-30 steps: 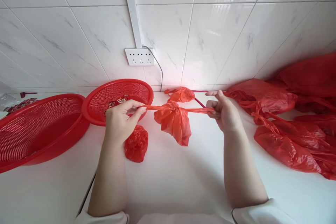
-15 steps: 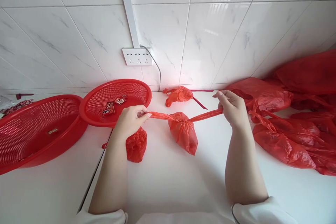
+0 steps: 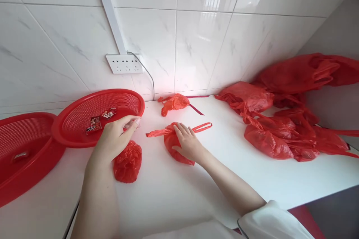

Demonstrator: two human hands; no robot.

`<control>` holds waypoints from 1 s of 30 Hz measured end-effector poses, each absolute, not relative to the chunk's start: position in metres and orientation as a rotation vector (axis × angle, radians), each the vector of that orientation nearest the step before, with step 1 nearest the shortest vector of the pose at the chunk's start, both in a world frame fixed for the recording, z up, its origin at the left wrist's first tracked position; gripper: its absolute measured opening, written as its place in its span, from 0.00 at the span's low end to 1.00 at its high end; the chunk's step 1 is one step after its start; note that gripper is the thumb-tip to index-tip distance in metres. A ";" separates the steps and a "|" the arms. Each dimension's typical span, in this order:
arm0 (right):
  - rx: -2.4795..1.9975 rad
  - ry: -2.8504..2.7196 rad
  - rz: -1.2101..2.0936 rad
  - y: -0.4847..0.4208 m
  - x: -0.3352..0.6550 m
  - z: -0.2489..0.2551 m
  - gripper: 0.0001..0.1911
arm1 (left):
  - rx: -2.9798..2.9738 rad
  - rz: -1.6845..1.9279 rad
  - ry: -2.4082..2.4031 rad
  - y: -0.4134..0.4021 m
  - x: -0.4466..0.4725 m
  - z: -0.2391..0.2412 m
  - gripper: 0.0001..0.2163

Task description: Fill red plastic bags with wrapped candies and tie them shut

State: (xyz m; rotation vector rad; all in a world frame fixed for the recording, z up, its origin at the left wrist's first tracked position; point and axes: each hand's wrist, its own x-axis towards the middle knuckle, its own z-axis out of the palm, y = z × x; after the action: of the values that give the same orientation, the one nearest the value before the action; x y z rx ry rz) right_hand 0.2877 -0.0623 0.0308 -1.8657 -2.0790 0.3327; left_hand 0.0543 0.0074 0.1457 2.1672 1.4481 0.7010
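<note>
A knotted red plastic bag (image 3: 171,142) lies on the white counter, its two twisted handles sticking out left and right. My right hand (image 3: 187,142) rests on top of it, fingers stretched across the knot and thumb spread on the near side. My left hand (image 3: 119,134) hovers near the front of a red basket, thumb and fingertips drawn together, with nothing visible in them. Just below it, a crumpled open red plastic bag (image 3: 127,162) sits on the counter. Behind the knotted bag lies a smaller crumpled red bag (image 3: 176,103).
Two red perforated baskets (image 3: 64,127) overlap at the left, with a few small wrapped packets (image 3: 94,124) inside. Several filled red bags (image 3: 269,138) are piled at the right. A dark red strip (image 3: 196,109) lies near the tiled wall, below a power socket (image 3: 124,64).
Both hands have let go of the bag's handles. My right hand has moved left onto the knotted bag, while my left hand has drawn away from it. The view has turned right.
</note>
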 end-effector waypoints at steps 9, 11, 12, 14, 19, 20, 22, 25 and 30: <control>-1.893 -1.830 0.347 -0.089 0.335 0.034 0.33 | 2.257 0.602 1.526 0.010 0.062 0.145 0.14; -1.962 -1.826 0.419 -0.095 0.338 0.024 0.34 | 2.268 0.580 1.550 0.010 0.065 0.147 0.13; -1.993 -1.817 0.458 -0.099 0.340 0.019 0.32 | 2.270 0.571 1.556 0.010 0.067 0.148 0.13; -1.996 -1.753 0.488 -0.105 0.348 0.014 0.26 | 2.272 0.564 1.558 0.009 0.071 0.150 0.12; -1.966 -1.449 0.304 -0.129 0.418 0.039 0.19 | 2.305 0.542 1.526 0.008 0.077 0.152 0.12; -2.011 -1.373 0.225 -0.137 0.439 0.050 0.20 | 2.299 0.532 1.538 0.008 0.077 0.152 0.12; -2.115 -1.122 -0.047 -0.157 0.486 0.070 0.26 | 2.275 0.524 1.608 0.009 0.076 0.152 0.12; -2.240 -0.718 -0.474 -0.186 0.558 0.088 0.28 | 2.259 0.511 1.687 0.010 0.074 0.153 0.13; -2.333 -0.427 -0.471 -0.203 0.656 0.059 0.27 | 2.227 0.517 1.722 0.012 0.065 0.154 0.13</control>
State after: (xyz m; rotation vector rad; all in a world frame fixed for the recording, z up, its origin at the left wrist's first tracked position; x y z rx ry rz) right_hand 0.6560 -0.2026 0.0587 -2.3333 -0.4272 -0.4714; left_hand 0.0650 0.0117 0.1545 2.2265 1.7221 0.5171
